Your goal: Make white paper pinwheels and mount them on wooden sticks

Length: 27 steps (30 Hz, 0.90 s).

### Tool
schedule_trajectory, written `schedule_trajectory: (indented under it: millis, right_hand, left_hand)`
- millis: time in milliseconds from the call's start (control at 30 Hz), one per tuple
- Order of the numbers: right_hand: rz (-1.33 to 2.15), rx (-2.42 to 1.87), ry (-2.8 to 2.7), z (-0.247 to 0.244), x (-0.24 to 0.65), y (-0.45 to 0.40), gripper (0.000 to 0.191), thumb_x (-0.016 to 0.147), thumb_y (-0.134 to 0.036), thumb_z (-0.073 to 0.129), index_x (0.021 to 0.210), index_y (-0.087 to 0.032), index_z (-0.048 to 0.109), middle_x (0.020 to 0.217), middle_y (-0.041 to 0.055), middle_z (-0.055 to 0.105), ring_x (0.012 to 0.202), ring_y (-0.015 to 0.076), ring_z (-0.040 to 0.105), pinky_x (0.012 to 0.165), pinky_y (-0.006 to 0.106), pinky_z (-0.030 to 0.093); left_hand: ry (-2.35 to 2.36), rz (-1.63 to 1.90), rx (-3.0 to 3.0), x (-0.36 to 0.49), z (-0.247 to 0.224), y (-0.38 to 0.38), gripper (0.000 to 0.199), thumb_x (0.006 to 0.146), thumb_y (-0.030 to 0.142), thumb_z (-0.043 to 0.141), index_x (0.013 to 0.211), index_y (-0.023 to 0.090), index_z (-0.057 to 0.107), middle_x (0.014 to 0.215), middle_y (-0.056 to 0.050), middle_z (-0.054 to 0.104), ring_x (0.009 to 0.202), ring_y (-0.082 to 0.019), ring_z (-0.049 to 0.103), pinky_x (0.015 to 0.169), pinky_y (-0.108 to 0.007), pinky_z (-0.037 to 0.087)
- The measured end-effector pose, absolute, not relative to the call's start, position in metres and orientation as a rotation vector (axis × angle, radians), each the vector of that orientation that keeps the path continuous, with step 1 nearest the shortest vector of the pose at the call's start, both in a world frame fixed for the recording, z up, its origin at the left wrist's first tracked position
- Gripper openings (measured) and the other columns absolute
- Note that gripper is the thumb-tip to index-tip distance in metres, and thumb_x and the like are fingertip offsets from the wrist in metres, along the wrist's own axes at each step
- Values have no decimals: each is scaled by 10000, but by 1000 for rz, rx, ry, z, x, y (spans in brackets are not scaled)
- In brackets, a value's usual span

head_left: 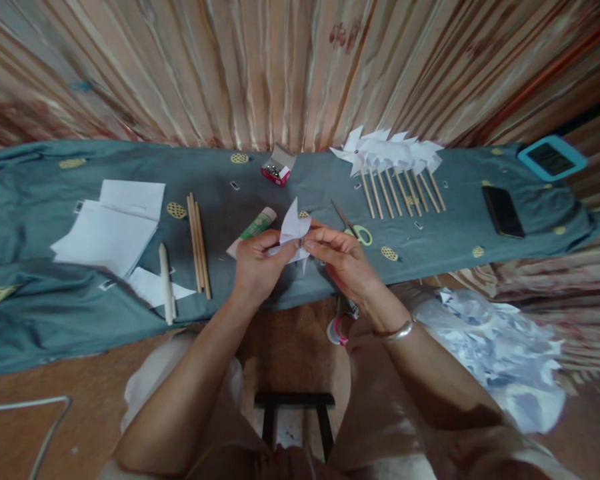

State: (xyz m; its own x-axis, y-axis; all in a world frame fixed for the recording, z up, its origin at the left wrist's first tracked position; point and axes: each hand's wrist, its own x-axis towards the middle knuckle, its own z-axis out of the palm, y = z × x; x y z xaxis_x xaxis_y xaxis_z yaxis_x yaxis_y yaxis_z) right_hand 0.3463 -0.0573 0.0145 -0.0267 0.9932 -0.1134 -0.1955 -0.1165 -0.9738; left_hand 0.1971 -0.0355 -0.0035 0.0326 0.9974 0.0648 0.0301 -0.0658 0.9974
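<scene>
left hand (pixel 260 263) and right hand (pixel 345 260) pinch a white paper pinwheel (pixel 293 225) in their fingers (pixel 325 236) above the teal cloth-draped table (pixel 445 247); stick-mounted white pinwheels (pixel 397 155) look done; thin wooden sticks (pixel 201 247) and white paper sheets (pixel 107 233) remain.

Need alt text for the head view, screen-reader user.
A person's left hand and right hand hold a folded white paper shape above a cloth-covered table. To the left lie white sheets and loose wooden sticks; to the right, scissors, a row of stick-mounted paper pinwheels, and a phone.
</scene>
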Motion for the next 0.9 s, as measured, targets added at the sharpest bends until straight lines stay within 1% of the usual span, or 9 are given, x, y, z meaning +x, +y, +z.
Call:
schedule_trajectory:
  millis: [100, 200, 433, 533, 633, 700, 767, 833, 900]
  right_hand:
    - [1438, -1100, -1001, 14, 346, -57, 283, 615, -474, 851, 688, -233, 722, 906, -10, 673, 856, 159, 591, 916, 328, 461]
    - [1464, -1082, -976, 13, 345, -56, 276, 608, -462, 851, 678, -230, 721, 801, -25, 644, 793, 146, 560, 893, 322, 455]
    - [1488, -1068, -941, 11, 345, -55, 241, 603, -435, 849, 672, -236, 732, 800, -22, 666, 823, 152, 569, 937, 327, 428]
    - [1487, -1072, -933, 8, 344, -55, 236, 602, -427, 848, 674, -238, 726, 815, -21, 680, 836, 155, 584, 927, 325, 436]
    - [1451, -1093, -948, 4, 345, -54, 241, 613, -430, 839, 692, -242, 711, 883, -14, 694, 867, 165, 607, 922, 338, 451]
    - [1410, -1114, -967, 2, 345, -54, 249, 622, -430, 835, 714, -242, 699, 998, -2, 700, 930, 180, 628, 937, 354, 458]
    - [1356, -1159, -971, 0, 345, -54, 268, 618, -419, 840, 757, -243, 692, 1122, 7, 690, 1034, 204, 633, 993, 382, 445]
    - [1292, -1214, -943, -1, 344, -53, 352, 593, -393, 854, 873, -253, 694, 1204, 16, 677, 1145, 225, 607, 1080, 419, 396]
    - [1241, -1246, -890, -1, 343, -52, 539, 557, -366, 872, 1046, -263, 669, 1280, 33, 651, 1256, 236, 551, 1144, 440, 338]
  left_hand:
    - [1172, 1218, 1305, 196, -3, -36, 211, 655, 375, 753, 604, 175, 711, 565, 18, 599, 532, -112, 467, 524, -235, 363]
    - [1150, 1230, 1305, 196, -1, -36, 191, 666, 368, 746, 647, 178, 738, 596, 10, 643, 551, -122, 510, 531, -235, 389]
    - [1127, 1208, 1289, 194, -1, -36, 212, 646, 393, 788, 673, 185, 756, 615, 2, 672, 553, -129, 543, 544, -243, 420]
    - [1122, 1198, 1288, 193, -3, -35, 220, 647, 397, 793, 682, 183, 756, 622, -4, 672, 559, -135, 554, 551, -251, 427]
    - [1132, 1178, 1279, 193, -2, -35, 247, 641, 412, 796, 680, 174, 747, 618, -6, 658, 561, -137, 550, 551, -254, 426]
    - [1135, 1174, 1271, 193, 0, -35, 260, 633, 419, 799, 658, 168, 736, 596, -4, 637, 551, -134, 539, 544, -253, 421]
    - [1133, 1172, 1266, 193, 0, -35, 258, 628, 417, 799, 644, 167, 733, 580, 0, 625, 542, -128, 529, 541, -250, 420]
    - [1136, 1170, 1261, 193, 0, -35, 247, 623, 405, 799, 643, 167, 739, 572, 3, 625, 537, -121, 520, 536, -244, 417]
    - [1145, 1171, 1245, 193, 0, -35, 233, 622, 391, 798, 639, 165, 744, 565, 5, 628, 539, -117, 515, 529, -237, 410]
